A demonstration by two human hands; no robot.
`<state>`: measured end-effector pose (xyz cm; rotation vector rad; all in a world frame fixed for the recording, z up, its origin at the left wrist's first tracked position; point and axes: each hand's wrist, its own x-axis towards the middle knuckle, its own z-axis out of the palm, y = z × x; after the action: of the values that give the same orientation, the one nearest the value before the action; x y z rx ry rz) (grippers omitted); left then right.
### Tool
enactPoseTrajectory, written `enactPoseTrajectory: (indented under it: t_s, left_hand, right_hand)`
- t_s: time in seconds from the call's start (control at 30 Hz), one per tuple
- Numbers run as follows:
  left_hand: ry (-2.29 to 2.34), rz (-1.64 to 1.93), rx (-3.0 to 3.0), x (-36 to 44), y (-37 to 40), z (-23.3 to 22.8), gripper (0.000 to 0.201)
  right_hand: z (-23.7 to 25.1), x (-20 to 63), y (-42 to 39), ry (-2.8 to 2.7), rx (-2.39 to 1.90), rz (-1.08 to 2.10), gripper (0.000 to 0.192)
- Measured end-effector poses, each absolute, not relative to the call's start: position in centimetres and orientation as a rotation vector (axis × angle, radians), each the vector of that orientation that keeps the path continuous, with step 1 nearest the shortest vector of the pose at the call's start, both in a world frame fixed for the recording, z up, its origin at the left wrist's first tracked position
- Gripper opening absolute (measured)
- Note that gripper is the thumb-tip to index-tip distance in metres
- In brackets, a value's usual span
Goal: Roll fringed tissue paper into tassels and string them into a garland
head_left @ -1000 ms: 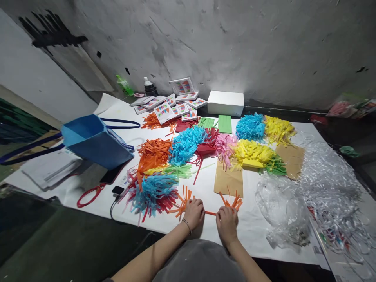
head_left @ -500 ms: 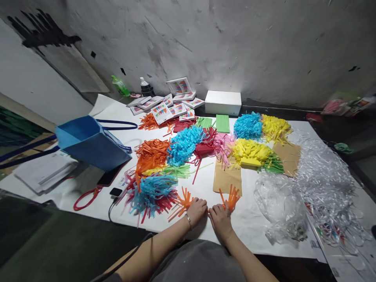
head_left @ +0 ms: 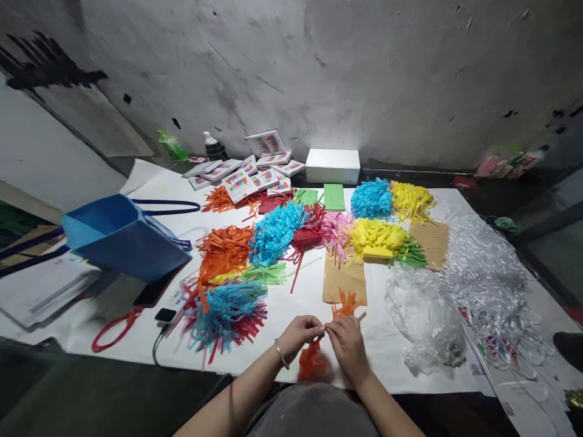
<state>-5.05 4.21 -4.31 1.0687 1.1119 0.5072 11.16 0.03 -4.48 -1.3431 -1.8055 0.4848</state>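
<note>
An orange paper tassel is pinched at its middle between both hands, just above the white-covered table. My left hand has thumb and forefinger closed on its twisted centre; a silver bangle is on that wrist. Fingers of my right hand are closed on the same spot. One fringed end hangs toward my body, and the other orange fringe spreads beyond my right hand, near a brown paper sheet. To the left lies a pile of blue tassels over dark pink ones.
Further back are orange tassels, blue tassels and yellow tassels. A blue bag stands left, red-handled scissors near it. Clear plastic and silvery strands cover the right. Printed packs and a white box line the wall.
The orange tassel, stretched sideways on the table before, is now folded or turned with one end toward my body. Both hands have drawn together and lifted at its middle.
</note>
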Motion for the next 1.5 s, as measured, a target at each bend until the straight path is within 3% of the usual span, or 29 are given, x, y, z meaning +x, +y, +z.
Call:
enactPoseTrajectory:
  t_s: [0.1, 0.23, 0.4, 0.53, 0.73, 1.0, 1.2, 1.5]
  left_hand:
    - [1.036, 0.719, 0.821, -3.1, 3.8, -2.6, 0.040]
    - [1.014, 0.693, 0.809, -1.1, 3.9, -1.3, 0.039]
    - [1.017, 0.572, 1.290, 0.8, 5.3, 0.7, 0.033]
    - [0.988, 0.523, 1.701, 3.6, 6.3, 1.7, 0.027]
    - [0.982, 0.295, 1.713, 11.9, 8.8, -2.4, 0.029]
    - [0.966, 0.034, 2.091, 23.8, 9.7, -8.8, 0.018]
    - [0.960, -0.040, 2.092, 24.7, 9.4, -10.4, 0.016]
    - [1.011, 0.210, 1.574, 23.3, 10.4, -10.3, 0.020]
  right_hand:
    - [-3.0, 11.3, -0.7, -1.651, -1.349, 0.619, 0.019]
    - [-2.4, 12.0, -1.3, -1.505, -1.375, 0.623, 0.022]
    - [-2.1, 14.1, -1.4, -1.427, -1.452, 0.588, 0.026]
    - [-2.0, 16.8, -1.9, -1.166, -1.504, 0.835, 0.017]
    - [-4.8, 20.9, -5.3, -0.896, -1.591, 0.945, 0.033]
    - [-7.8, 22.0, -8.4, -0.864, -1.645, 1.046, 0.036]
    - [-8.9, 23.8, -9.3, -0.769, -1.683, 1.039, 0.040]
    - [-7.6, 24.5, -8.1, -0.843, -1.718, 0.995, 0.037]
